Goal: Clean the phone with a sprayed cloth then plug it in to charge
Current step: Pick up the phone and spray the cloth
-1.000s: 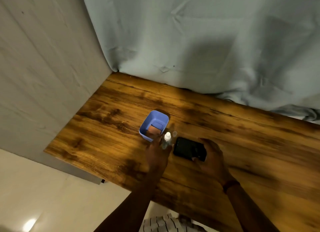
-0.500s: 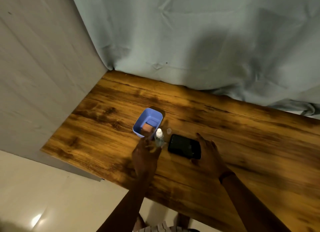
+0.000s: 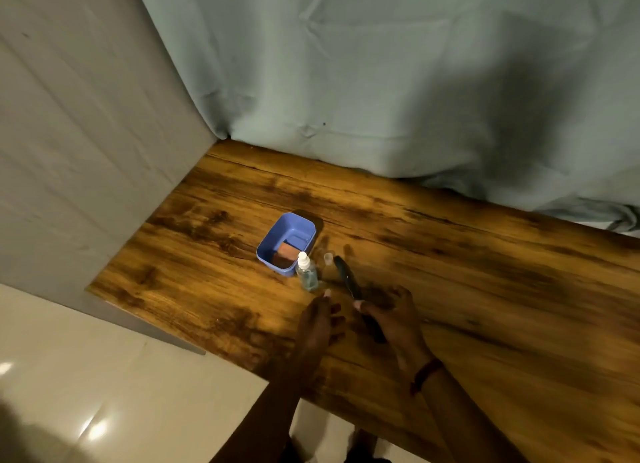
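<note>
My right hand (image 3: 393,315) grips a black phone (image 3: 348,279), lifted off the wooden table (image 3: 485,272) and turned on edge so it shows as a thin dark strip. My left hand (image 3: 318,319) hovers just left of it, fingers apart and holding nothing. A small clear spray bottle (image 3: 306,272) with a white nozzle stands upright just beyond my left hand. Its clear cap (image 3: 328,257) sits on the table beside it. A blue plastic tub (image 3: 287,242) behind the bottle holds a folded orange-brown cloth (image 3: 287,251).
A pale blue-grey sheet (image 3: 381,81) hangs behind the table and bunches along its far edge. A grey panel wall (image 3: 86,133) closes the left side. The table's near left edge drops to a glossy tiled floor (image 3: 121,393).
My right hand has picked the phone up from lying flat and tilted it on edge. My left hand has pulled back from the spray bottle toward me.
</note>
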